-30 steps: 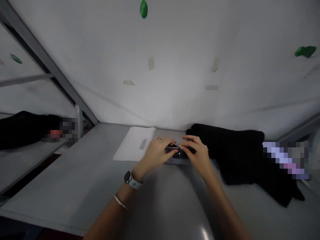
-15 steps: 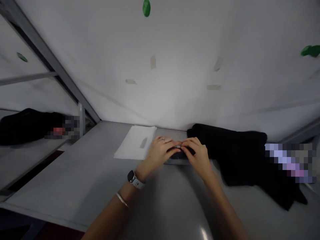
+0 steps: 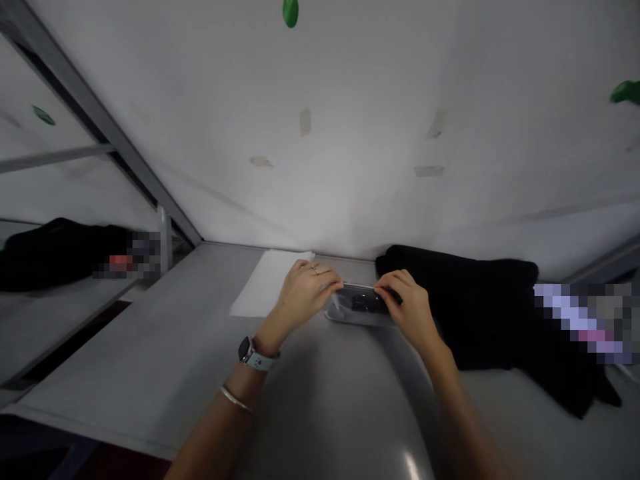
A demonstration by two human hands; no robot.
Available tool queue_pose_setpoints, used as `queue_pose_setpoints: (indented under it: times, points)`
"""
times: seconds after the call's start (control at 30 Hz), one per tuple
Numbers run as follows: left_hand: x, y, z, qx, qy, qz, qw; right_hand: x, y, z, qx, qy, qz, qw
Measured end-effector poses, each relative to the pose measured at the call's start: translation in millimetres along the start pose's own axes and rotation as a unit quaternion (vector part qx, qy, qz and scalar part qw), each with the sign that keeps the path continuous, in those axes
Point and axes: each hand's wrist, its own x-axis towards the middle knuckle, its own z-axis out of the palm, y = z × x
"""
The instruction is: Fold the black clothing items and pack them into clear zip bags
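A see-through, flat pouch (image 3: 345, 311) with a pale top edge stands on the grey table, and a small dark object (image 3: 367, 303) shows inside it. My left hand (image 3: 309, 288) pinches the left end of the top edge between thumb and fingers. On the other end, my right hand (image 3: 407, 303) has a similar pinch and covers that corner. A ring, a watch and a bracelet are on my left hand and arm. White paper sheets (image 3: 260, 283) lie beside and partly behind my left hand.
Black cloth (image 3: 475, 307) lies right of my right hand, with a blurred patch at its far side. A white wall (image 3: 350, 200) with tape pieces rises behind the table (image 3: 125, 347). Another black item (image 3: 60, 253) rests beyond the frame post at left.
My hands, close together over the middle of the pouch's top edge before, have moved apart towards its two ends. More of the pouch and the dark object now shows between them.
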Motion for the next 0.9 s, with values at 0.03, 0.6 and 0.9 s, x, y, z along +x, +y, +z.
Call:
queue_pose_setpoints:
  times: [0.03,0.6,0.9]
  points:
    - [-1,-4,-1.8,-0.004,-0.002,0.001,1.0,0,0,-1,-0.002,0.0,0.004,1.0]
    - [-12,-4,37.8,-0.504,-0.15,-0.086,0.846,-6,9,1,-0.097,-0.144,0.058,0.983]
    - [-10,-5,47.5,-0.512,-0.014,-0.229,0.828,-6,11,17,-0.122,0.025,0.053,0.991]
